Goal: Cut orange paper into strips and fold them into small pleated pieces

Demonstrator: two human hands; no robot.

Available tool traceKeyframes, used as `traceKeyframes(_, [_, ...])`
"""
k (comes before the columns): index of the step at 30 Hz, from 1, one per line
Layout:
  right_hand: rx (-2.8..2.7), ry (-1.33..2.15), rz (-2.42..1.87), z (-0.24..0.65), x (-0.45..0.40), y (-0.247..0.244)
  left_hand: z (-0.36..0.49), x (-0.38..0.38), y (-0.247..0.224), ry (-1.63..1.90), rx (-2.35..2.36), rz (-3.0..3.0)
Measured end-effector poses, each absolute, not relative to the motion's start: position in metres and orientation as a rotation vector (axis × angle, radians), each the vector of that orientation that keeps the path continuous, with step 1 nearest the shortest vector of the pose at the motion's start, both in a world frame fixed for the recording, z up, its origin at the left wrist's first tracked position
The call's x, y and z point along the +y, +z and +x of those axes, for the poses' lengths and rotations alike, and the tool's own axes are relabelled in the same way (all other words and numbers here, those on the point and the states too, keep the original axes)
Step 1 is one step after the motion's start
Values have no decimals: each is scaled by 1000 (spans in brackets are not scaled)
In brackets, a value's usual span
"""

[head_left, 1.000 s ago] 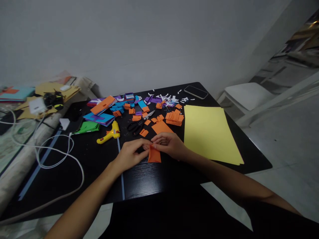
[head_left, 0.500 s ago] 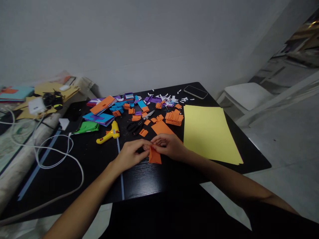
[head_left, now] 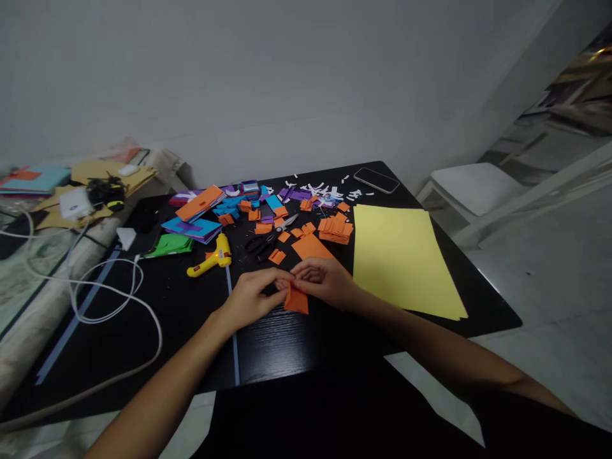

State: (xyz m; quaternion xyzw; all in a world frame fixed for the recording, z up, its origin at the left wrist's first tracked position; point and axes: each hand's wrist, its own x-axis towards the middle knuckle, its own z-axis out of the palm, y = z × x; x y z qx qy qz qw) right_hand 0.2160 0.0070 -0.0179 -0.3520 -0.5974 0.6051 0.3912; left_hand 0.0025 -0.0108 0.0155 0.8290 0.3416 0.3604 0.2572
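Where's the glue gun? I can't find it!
On the black table, look just beyond the left hand. The glue gun lies between the green papers and the scissors. It's yellow plastic with a sticking-out handle; they're green and black-handled.

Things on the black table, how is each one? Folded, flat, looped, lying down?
Small orange paper: folded, held by left hand and right hand
Yellow sheets: flat
Glue gun: lying down
Scissors: lying down
Phone: flat, screen dark
White cable: loosely looped
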Motion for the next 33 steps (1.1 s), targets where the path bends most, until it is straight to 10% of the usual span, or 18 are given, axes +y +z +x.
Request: traceKeyframes(33, [-1589,1240,-925,217,3,-12,11,-4,10,858,1064,1469])
